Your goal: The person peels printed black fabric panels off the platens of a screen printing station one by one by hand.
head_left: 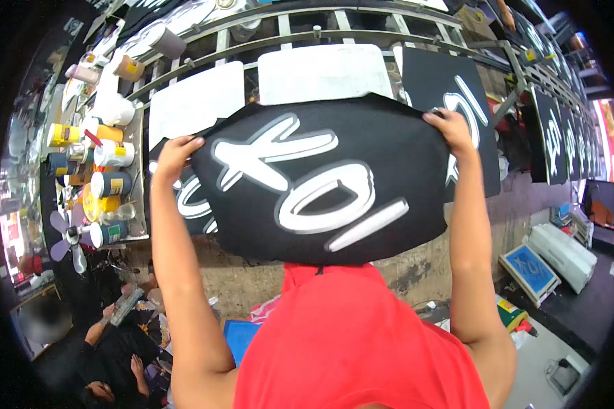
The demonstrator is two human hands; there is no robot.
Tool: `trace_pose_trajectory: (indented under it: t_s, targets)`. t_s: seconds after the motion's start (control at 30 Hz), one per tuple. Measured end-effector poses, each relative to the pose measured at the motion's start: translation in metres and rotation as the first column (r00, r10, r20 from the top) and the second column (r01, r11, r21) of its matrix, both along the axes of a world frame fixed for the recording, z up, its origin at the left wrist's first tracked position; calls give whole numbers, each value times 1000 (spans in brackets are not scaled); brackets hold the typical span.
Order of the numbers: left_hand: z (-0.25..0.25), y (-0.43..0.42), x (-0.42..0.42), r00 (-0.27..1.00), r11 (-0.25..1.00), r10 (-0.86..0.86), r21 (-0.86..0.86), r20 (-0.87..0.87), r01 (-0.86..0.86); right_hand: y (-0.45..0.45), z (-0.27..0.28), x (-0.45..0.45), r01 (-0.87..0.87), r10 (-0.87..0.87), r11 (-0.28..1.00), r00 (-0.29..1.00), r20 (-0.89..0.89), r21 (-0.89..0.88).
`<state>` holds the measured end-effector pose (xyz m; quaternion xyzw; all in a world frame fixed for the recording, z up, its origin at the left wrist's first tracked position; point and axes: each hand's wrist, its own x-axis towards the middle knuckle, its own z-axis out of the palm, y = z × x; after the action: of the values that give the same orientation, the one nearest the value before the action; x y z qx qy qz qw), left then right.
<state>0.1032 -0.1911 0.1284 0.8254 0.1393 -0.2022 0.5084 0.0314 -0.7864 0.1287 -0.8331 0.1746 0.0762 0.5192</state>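
A black fabric piece (402,150) with large white, grey-edged lettering is stretched out in front of my chest. My left hand (175,158) pinches its upper left corner between thumb and fingers. At the upper right corner my right hand (455,133) grips the cloth the same way. Behind the held piece are two white boards (324,71), bare on top, side by side on a metal rack. Another black printed piece (433,71) lies flat beyond my right hand. Part of a further printed piece (196,201) shows below my left hand, mostly covered.
Paint tubs and jars (112,153) crowd a shelf on the left, beside a small fan (72,235). Metal rails (286,37) cross behind the boards. More printed black pieces (552,136) hang at the right, above a blue framed screen (529,273). Another person (109,347) sits at lower left.
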Motion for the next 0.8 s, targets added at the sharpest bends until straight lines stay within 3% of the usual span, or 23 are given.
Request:
trace_pose_trajectory:
  t_s: [0.07,0.13,0.17,0.2,0.23,0.27,0.3,0.33,0.37,0.4,0.43,0.47,0.53,0.57,0.63,0.67,0.8]
  targets:
    - [-81,12,45,996,992,77,101,-45,-72,4,-66,38,221,-221,974,975,17,-37]
    - [-123,3,43,973,982,111,131,201,-139,-12,-129,48,327,-323,945,940,112,-24]
    - [-136,5,36,957,977,112,144,268,-155,-16,-138,41,334,-323,938,939,120,-94]
    - [-143,8,21,938,973,111,156,329,-170,-14,-142,24,368,-363,929,925,110,-33]
    - [-117,-2,-9,952,976,139,126,274,-179,-11,-138,-2,321,-294,925,943,152,-202]
    - [-137,19,-33,972,986,138,62,191,-152,-19,-152,-34,239,-240,900,970,44,-364]
    - [-114,10,-73,973,973,227,-39,39,-226,-13,-154,-74,184,-181,926,983,41,-329]
    - [-115,25,-111,943,878,227,-367,-241,-306,-3,-148,-109,176,-209,943,973,-92,-283]
    - [-120,43,-146,936,904,44,-385,-349,-187,-9,-164,-147,81,-133,980,946,-296,-181]
    - [-118,46,-179,805,921,121,-236,-580,-309,1,-159,-172,9,-84,988,870,-485,-155]
    - [-150,73,-213,751,947,-82,-286,-655,-146,13,-159,-194,97,-131,991,831,-540,-90]
    - [-141,63,-231,647,978,-23,-151,-762,-143,20,-164,-208,189,-170,981,785,-596,-32]
    - [-163,50,-258,807,927,100,-240,-581,-288,22,-188,-212,271,-200,960,831,-520,63]
    - [-173,43,-263,806,924,116,-234,-580,-302,21,-200,-213,350,-248,922,864,-439,168]
    - [-181,22,-246,807,786,332,-330,-489,-523,22,-211,-201,422,-272,865,849,-453,272]
    - [-199,23,-243,791,767,298,-359,-534,-531,24,-215,-194,501,-309,786,825,-473,361]
    - [-220,11,-238,788,787,342,-302,-512,-538,20,-218,-191,322,-62,894,777,-626,311]
